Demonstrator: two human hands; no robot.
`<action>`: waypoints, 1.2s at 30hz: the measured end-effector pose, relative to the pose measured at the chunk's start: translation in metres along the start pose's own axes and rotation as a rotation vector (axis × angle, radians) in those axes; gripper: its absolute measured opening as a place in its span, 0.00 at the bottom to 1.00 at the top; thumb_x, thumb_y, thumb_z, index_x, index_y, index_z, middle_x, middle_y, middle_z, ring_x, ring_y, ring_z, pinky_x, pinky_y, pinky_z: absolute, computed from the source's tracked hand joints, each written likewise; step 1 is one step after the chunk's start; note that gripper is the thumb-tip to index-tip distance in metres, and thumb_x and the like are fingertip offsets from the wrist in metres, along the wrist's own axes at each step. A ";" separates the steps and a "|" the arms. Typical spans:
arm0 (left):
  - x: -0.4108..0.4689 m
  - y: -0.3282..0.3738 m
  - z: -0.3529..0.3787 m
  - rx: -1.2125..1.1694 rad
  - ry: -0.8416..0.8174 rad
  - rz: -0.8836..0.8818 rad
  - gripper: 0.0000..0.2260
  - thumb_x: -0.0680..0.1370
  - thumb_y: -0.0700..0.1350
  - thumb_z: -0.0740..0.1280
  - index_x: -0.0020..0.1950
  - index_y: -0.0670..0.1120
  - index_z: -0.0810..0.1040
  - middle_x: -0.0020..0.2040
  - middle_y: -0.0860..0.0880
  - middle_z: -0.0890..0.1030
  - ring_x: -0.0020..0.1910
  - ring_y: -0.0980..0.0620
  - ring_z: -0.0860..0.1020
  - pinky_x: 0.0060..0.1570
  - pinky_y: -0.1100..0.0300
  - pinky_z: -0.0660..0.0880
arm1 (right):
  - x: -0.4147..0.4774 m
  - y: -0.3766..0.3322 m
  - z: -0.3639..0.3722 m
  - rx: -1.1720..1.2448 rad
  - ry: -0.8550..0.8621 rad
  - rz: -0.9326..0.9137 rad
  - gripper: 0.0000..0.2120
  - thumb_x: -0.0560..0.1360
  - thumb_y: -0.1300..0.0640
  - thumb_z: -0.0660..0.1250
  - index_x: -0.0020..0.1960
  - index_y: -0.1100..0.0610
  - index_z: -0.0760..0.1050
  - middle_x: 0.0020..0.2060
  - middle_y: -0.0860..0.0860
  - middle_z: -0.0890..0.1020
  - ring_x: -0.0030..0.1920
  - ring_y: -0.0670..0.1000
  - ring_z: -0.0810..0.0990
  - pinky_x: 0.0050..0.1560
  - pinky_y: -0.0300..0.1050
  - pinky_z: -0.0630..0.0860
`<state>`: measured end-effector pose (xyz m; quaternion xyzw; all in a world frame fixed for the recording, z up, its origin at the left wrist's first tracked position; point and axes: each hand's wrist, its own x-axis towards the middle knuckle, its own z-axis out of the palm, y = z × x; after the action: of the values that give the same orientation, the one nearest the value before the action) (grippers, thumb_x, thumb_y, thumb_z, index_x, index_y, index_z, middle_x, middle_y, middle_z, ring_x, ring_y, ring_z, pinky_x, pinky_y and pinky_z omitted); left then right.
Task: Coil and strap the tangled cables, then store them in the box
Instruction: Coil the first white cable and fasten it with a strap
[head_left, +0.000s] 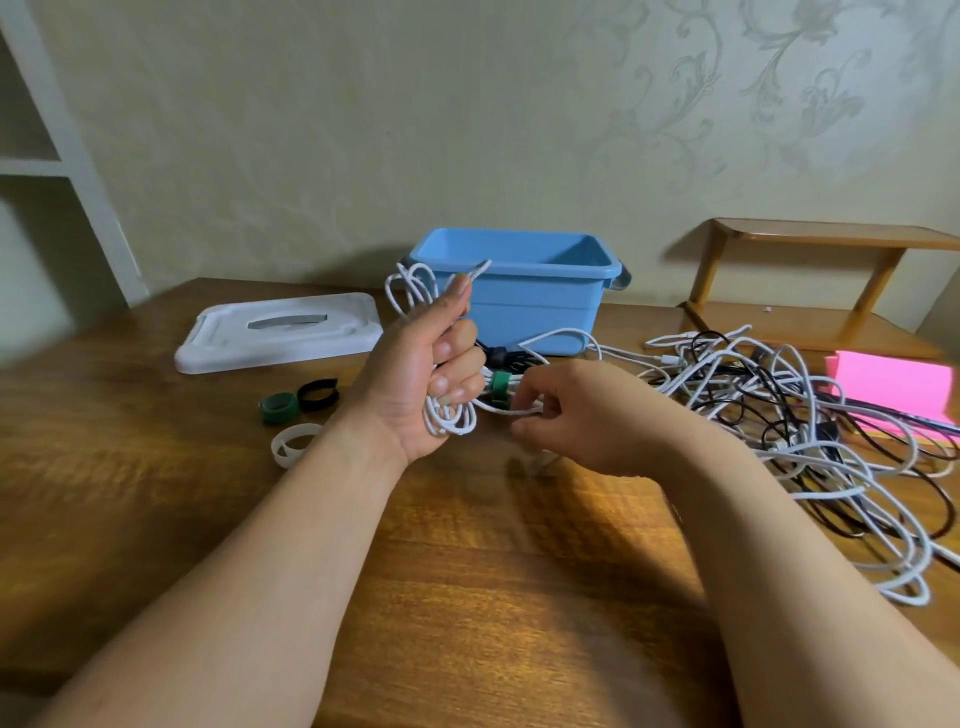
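- Patterned cream wallpaper backs a brown wooden bench, and white shelving stands at the far left.
- The blue box sits open at the back of the bench, close to the wall. Its white lid lies flat to its left.
- The left grip, palm toward the camera, is clenched round a white cable coil. Loops stick out above the thumb and below the little finger, in front of the box.
- The right grip is just beside it, fingers curled, pinching a white strand that runs from the coil's lower loops.
- Behind the two hands, near the box's front, lies a bundle wrapped in a green strap.
- A tangled pile of white and black cables sprawls across the right of the bench, partly over a pink paper.
- Three loose strap rings lie left of the left wrist: a green ring, a black ring and a white ring.
- A wooden stand with two tiers occupies the back right.
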<state>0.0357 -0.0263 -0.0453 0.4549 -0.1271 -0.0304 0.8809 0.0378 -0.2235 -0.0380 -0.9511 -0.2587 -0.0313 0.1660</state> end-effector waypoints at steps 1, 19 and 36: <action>0.001 0.000 -0.002 0.003 -0.008 0.012 0.11 0.82 0.49 0.69 0.43 0.51 0.72 0.27 0.54 0.63 0.20 0.59 0.61 0.21 0.65 0.60 | 0.000 0.002 0.000 -0.045 0.026 0.027 0.06 0.78 0.47 0.70 0.54 0.43 0.80 0.39 0.42 0.79 0.43 0.48 0.78 0.40 0.46 0.70; -0.003 -0.022 0.020 0.770 0.019 0.008 0.06 0.87 0.54 0.64 0.56 0.56 0.81 0.39 0.60 0.81 0.41 0.59 0.78 0.44 0.58 0.72 | 0.000 -0.004 -0.008 0.060 0.493 0.009 0.14 0.75 0.49 0.75 0.58 0.50 0.77 0.50 0.47 0.86 0.53 0.55 0.83 0.60 0.59 0.77; -0.004 -0.017 0.021 0.657 0.104 0.164 0.08 0.88 0.48 0.63 0.53 0.48 0.78 0.38 0.48 0.85 0.32 0.50 0.82 0.42 0.48 0.82 | 0.005 0.019 -0.012 0.726 0.380 -0.045 0.39 0.76 0.52 0.73 0.83 0.46 0.61 0.79 0.44 0.69 0.78 0.42 0.68 0.77 0.47 0.68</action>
<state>0.0274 -0.0524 -0.0480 0.7034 -0.1211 0.1064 0.6923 0.0522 -0.2402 -0.0317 -0.8019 -0.2385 -0.1168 0.5352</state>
